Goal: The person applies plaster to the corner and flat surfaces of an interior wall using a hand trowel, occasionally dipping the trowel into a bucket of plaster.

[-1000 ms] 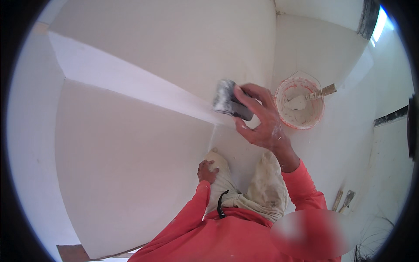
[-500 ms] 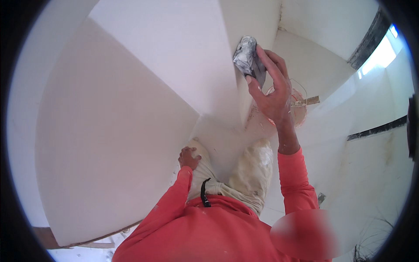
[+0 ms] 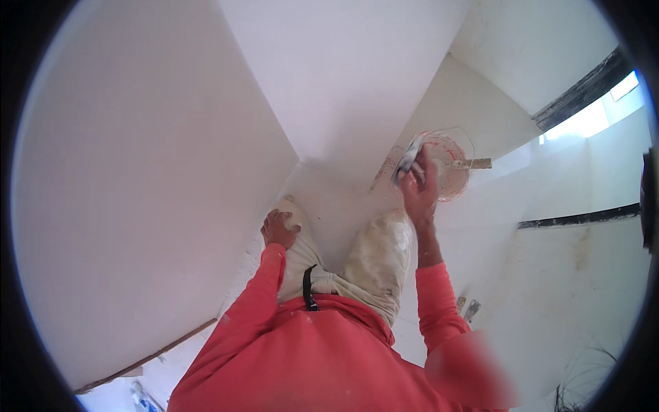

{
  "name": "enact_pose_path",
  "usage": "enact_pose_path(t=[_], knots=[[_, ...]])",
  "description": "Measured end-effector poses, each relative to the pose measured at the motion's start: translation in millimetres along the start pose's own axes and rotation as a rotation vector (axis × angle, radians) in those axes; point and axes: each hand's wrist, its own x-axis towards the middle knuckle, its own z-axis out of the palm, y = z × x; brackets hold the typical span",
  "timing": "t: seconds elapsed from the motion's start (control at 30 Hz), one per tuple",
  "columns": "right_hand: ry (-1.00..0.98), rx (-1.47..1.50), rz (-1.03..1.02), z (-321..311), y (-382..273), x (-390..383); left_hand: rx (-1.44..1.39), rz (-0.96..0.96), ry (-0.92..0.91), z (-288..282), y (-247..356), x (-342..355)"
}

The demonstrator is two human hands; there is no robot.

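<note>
My right hand (image 3: pixel 420 191) grips a dusty grey-and-white sanding block (image 3: pixel 408 161), with a grey sheet seemingly folded round it. Thumb and fingers close on the block from either side, partly blurred. The block is near the edge of the white wall (image 3: pixel 336 75) and overlaps the near side of a bucket (image 3: pixel 456 184) in my view. Whether it touches the wall, I cannot tell. My left hand (image 3: pixel 280 229) lies on my left knee, fingers spread over the pale, dusty trousers (image 3: pixel 374 254), holding nothing.
A flat stick (image 3: pixel 473 164) lies across the reddish-stained bucket, which has a thin wire handle. A broad pale wall (image 3: pixel 151 178) stands close at my left. To the right, a small flat tool (image 3: pixel 472 310) lies on the floor. A dark strip (image 3: pixel 580 217) runs farther right.
My right hand has come down and nearer along the wall's edge, still holding the sanding block. My left hand stays on the knee. The view has shifted slightly.
</note>
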Motion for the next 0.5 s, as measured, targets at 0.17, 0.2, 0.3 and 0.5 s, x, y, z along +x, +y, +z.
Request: enact_pose_path(t=[0.17, 0.2, 0.3, 0.5], knots=[[0.001, 0.021, -0.214, 9, -64, 44, -0.049, -0.02, 0.006, -1, -2, 2], [-0.006, 0.056, -0.17, 14, -59, 41, -0.067, -0.022, 0.007, -1, -3, -1], [-0.012, 0.053, -0.045, 22, -12, 20, -0.108, -0.009, 0.012, -1, -3, 0], [-0.053, -0.054, 0.444, 21, 99, -61, -0.128, 0.003, 0.04, -3, -5, 6]])
